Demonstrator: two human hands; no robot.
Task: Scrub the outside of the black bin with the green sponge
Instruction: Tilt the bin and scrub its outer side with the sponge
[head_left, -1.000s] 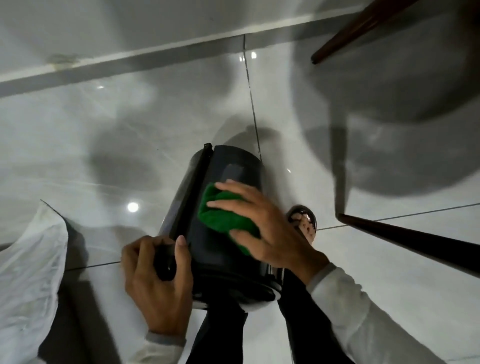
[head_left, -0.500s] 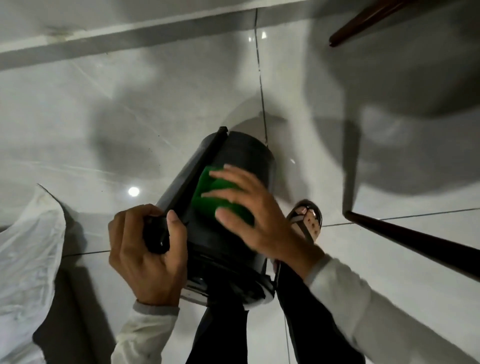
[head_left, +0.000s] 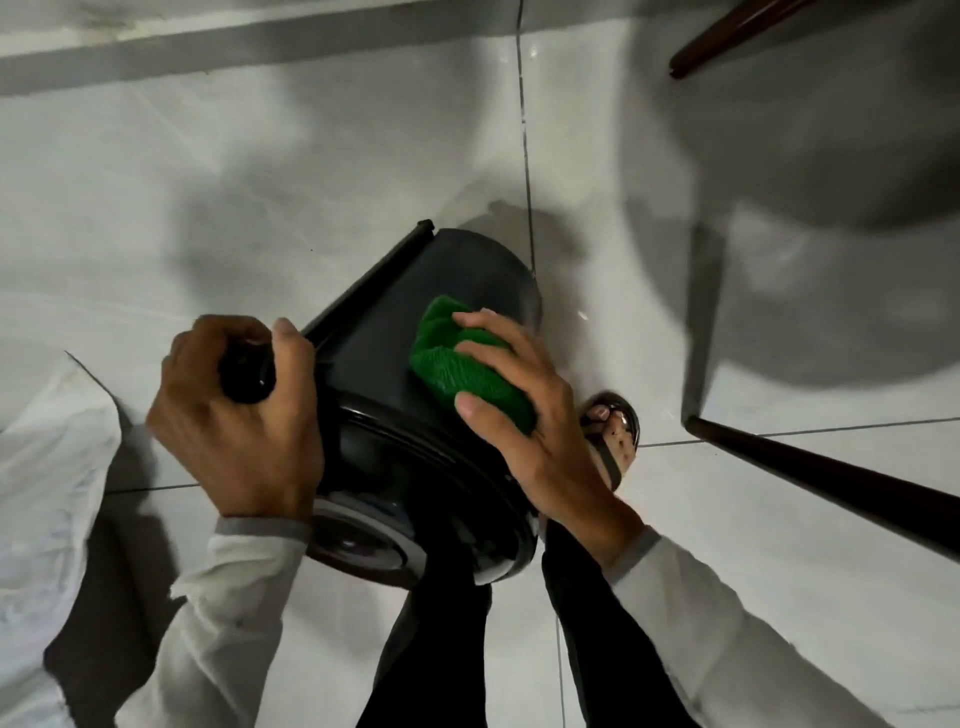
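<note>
The black bin (head_left: 467, 270) is tilted over the glossy tiled floor, its lid end toward me and its base pointing away. My left hand (head_left: 234, 421) grips a black knob-like part at the bin's left side near the rim. My right hand (head_left: 524, 410) presses the green sponge (head_left: 457, 364) flat against the bin's outer wall, fingers spread over it. The sponge is bunched and partly hidden under my palm. A black bar (head_left: 374, 280) runs along the bin's left side.
A white cloth or bag (head_left: 47, 493) lies on the floor at the left. Dark wooden furniture legs (head_left: 831, 478) (head_left: 727, 36) stand at the right and upper right. My sandalled foot (head_left: 613, 436) is just right of the bin. My dark trouser legs (head_left: 597, 649) are below.
My right hand has slid the sponge across the bin wall toward the right side and nearer the lid end. The left hand kept its grip while the bin shifted slightly.
</note>
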